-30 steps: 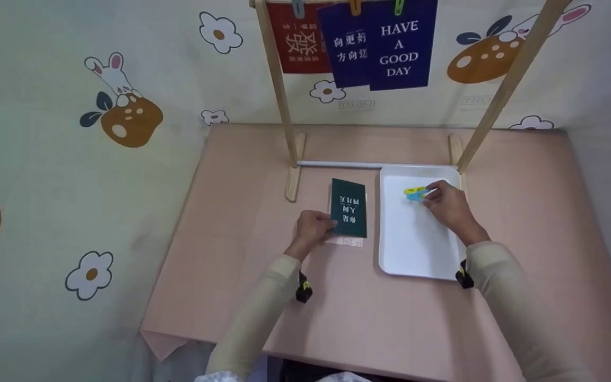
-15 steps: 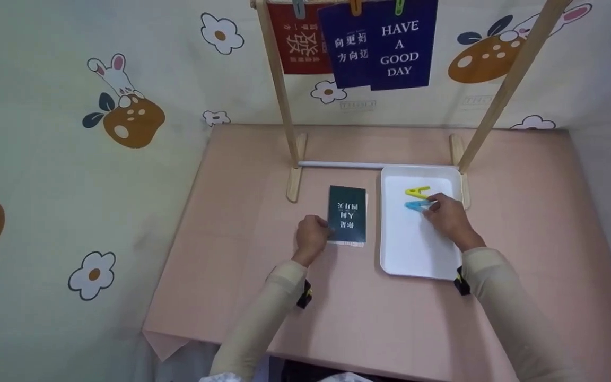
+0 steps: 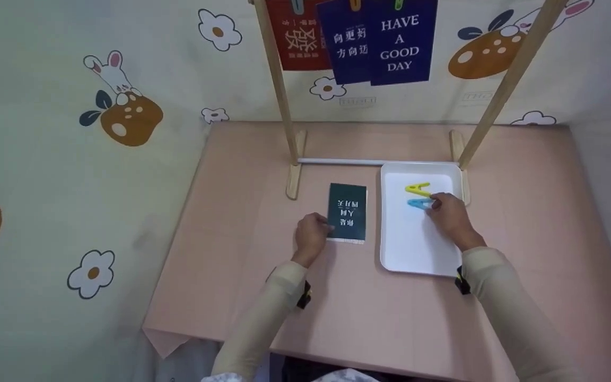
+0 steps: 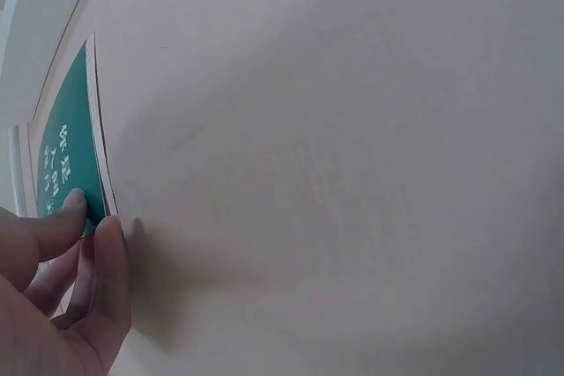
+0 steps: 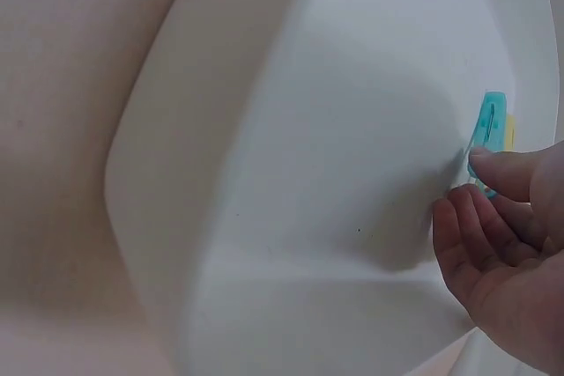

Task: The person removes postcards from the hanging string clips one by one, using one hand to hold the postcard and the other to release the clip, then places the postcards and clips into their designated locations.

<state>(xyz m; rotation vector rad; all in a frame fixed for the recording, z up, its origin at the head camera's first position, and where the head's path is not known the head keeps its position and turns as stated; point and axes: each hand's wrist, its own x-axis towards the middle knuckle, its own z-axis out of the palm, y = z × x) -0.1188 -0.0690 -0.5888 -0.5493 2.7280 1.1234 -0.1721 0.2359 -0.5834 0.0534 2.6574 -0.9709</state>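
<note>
A dark green card [image 3: 347, 211] with white characters lies over a paler sheet on the table, left of the tray. My left hand [image 3: 312, 239] pinches its near left edge, the thumb on top in the left wrist view. Inside the white tray [image 3: 417, 249], my right hand [image 3: 451, 220] holds the end of a blue clothespin [image 3: 418, 203] between thumb and fingers. A yellow clothespin [image 3: 417, 189] lies just beyond the blue one, mostly hidden behind it in the right wrist view.
A wooden rack [image 3: 282, 101] stands at the back with a white bar [image 3: 342, 161] low across it. From its top hang a red card [image 3: 300, 40] and two blue cards [image 3: 402, 50], held by clothespins. The pink-covered table [image 3: 242, 212] meets a patterned wall.
The green card has straightened and come slightly nearer, covering more of the pale sheet. The blue clothespin, first against the yellow one, has shifted nearer with my right hand, leaving a gap.
</note>
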